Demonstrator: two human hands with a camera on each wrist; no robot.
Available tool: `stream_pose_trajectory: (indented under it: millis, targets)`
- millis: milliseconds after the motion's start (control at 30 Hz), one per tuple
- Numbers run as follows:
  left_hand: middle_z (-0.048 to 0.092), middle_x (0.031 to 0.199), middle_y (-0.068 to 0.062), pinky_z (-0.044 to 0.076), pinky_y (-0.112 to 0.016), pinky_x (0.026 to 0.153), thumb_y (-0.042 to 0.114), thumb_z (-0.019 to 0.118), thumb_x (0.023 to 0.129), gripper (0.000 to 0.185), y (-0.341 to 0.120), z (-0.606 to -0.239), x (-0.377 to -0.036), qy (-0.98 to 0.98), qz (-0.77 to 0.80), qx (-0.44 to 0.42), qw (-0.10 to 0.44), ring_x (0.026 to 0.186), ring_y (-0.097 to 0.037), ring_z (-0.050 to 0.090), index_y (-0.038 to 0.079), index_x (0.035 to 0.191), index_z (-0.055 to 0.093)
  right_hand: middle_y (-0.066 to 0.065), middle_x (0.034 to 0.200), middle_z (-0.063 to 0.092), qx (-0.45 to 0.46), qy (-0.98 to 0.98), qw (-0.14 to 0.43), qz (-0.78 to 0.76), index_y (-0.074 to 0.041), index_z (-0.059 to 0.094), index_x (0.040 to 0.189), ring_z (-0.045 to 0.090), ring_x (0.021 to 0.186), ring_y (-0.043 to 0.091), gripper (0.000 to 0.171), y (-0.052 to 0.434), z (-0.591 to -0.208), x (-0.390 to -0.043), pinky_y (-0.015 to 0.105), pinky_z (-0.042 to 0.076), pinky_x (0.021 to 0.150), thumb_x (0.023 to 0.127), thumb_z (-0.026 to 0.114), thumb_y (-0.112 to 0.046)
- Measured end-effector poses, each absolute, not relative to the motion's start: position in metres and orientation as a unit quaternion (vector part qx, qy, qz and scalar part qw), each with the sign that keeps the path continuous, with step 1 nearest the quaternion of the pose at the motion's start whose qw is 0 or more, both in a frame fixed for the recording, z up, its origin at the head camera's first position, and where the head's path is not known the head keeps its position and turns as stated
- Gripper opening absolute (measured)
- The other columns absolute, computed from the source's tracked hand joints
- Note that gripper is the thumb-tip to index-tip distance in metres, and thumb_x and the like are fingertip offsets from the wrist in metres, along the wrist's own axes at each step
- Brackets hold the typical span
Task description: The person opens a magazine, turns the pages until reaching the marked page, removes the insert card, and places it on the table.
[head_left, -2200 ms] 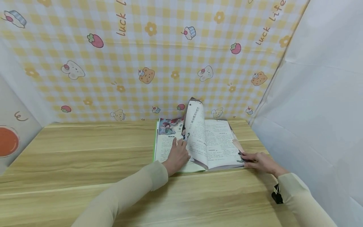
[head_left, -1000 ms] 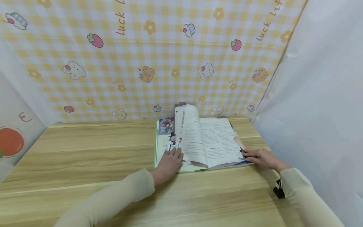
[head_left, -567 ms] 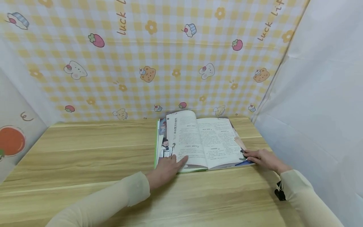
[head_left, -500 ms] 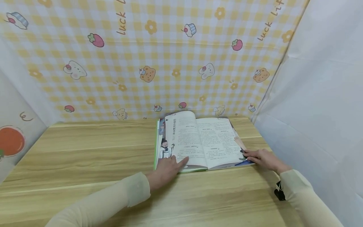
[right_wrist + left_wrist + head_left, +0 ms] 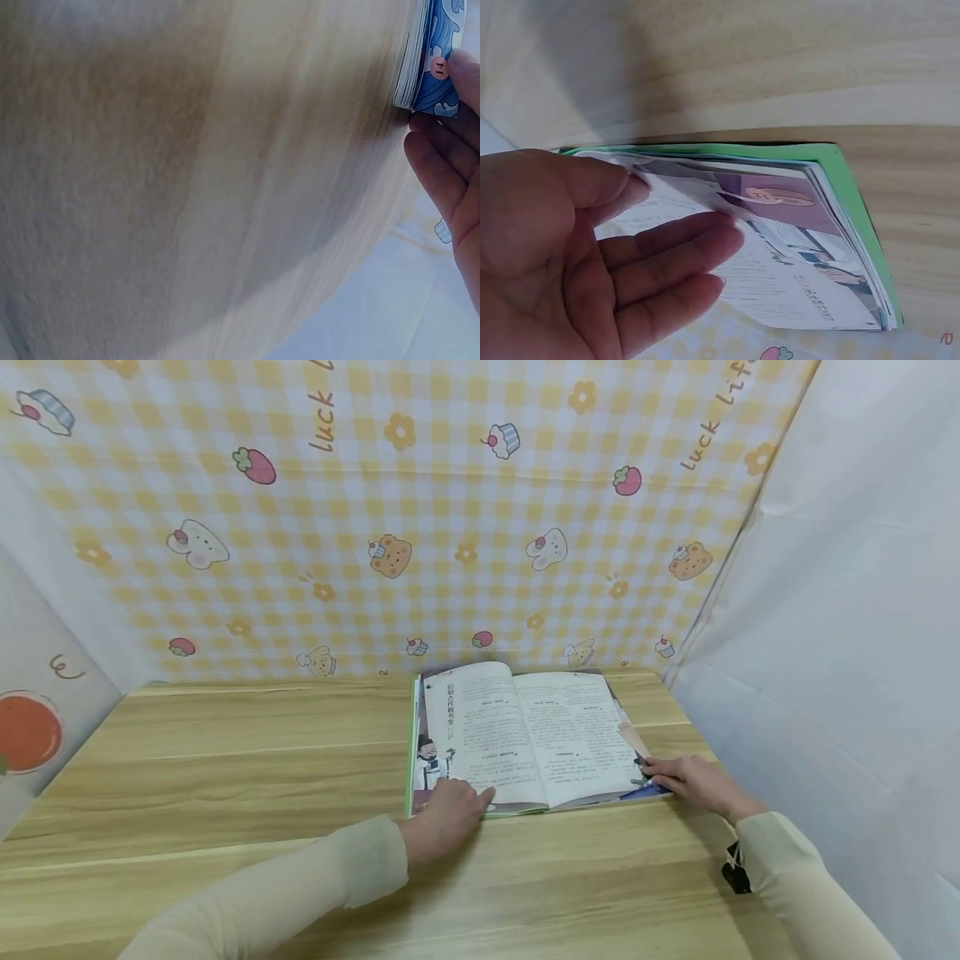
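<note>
An open book (image 5: 540,727) with a green cover lies on the wooden table (image 5: 225,760), near the back right. My left hand (image 5: 450,806) rests with straight fingers on the lower corner of the left page, beside a cartoon figure. In the left wrist view that hand (image 5: 630,247) touches the top sheet of the book (image 5: 802,255). At the book's near right corner lies my right hand (image 5: 686,779). In the right wrist view its thumb rests on the blue page corner of the book (image 5: 431,45), and the fingers of this hand (image 5: 450,157) lie straight beside the edge.
A yellow checked cloth (image 5: 375,527) with cartoon prints hangs behind the table. A white sheet (image 5: 825,652) closes off the right side, close to the book. A small black clip (image 5: 735,877) sits at my right wrist.
The page that stood upright has come down flat onto the left side. My left hand slid with it toward the book's near edge. The right hand stayed at its corner.
</note>
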State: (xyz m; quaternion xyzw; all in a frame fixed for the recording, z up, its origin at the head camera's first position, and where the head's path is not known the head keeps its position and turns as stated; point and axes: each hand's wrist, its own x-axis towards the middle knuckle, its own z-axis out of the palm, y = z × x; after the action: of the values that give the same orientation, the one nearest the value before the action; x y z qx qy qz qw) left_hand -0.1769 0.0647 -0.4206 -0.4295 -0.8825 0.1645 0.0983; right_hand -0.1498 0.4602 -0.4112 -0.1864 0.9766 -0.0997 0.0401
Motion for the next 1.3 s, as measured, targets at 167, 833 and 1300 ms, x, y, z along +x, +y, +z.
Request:
stream_pose_trajectory:
  millis: [167, 833, 1300]
  targets:
    - [0.061, 0.101, -0.006, 0.053, -0.023, 0.062, 0.011, 0.061, 0.087, 0.021, 0.072, -0.424, -0.180, -0.859, 0.165, -0.473, 0.105, 0.090, -0.015, 0.061, 0.009, 0.106, 0.067, 0.024, 0.121, 0.060, -0.189, 0.976, 0.036, -0.098, 0.001, 0.067, 0.113, 0.061, 0.102, 0.041, 0.026, 0.461, -0.412, -0.150, 0.044, 0.052, 0.079, 0.089, 0.059, -0.006]
    - [0.046, 0.139, -0.016, 0.044, -0.031, 0.100, 0.008, 0.038, 0.097, 0.028, 0.104, -0.441, -0.189, -0.870, 0.039, -0.488, 0.057, 0.125, -0.026, 0.049, 0.003, 0.123, 0.048, 0.021, 0.114, 0.065, -0.165, 0.980, -0.014, -0.112, 0.000, 0.069, 0.108, 0.065, 0.097, 0.035, 0.023, 0.463, -0.421, -0.140, 0.041, 0.054, 0.077, 0.087, 0.060, -0.001]
    - [0.042, 0.142, -0.013, 0.048, -0.031, 0.095, 0.011, 0.049, 0.097, 0.029, 0.129, -0.430, -0.189, -0.894, 0.051, -0.443, 0.049, 0.131, -0.027, 0.043, 0.005, 0.125, 0.049, 0.007, 0.086, 0.073, -0.172, 0.972, -0.141, -0.076, -0.008, 0.073, 0.091, 0.069, 0.079, 0.025, 0.013, 0.458, -0.430, -0.133, 0.037, 0.055, 0.067, 0.081, 0.069, -0.001]
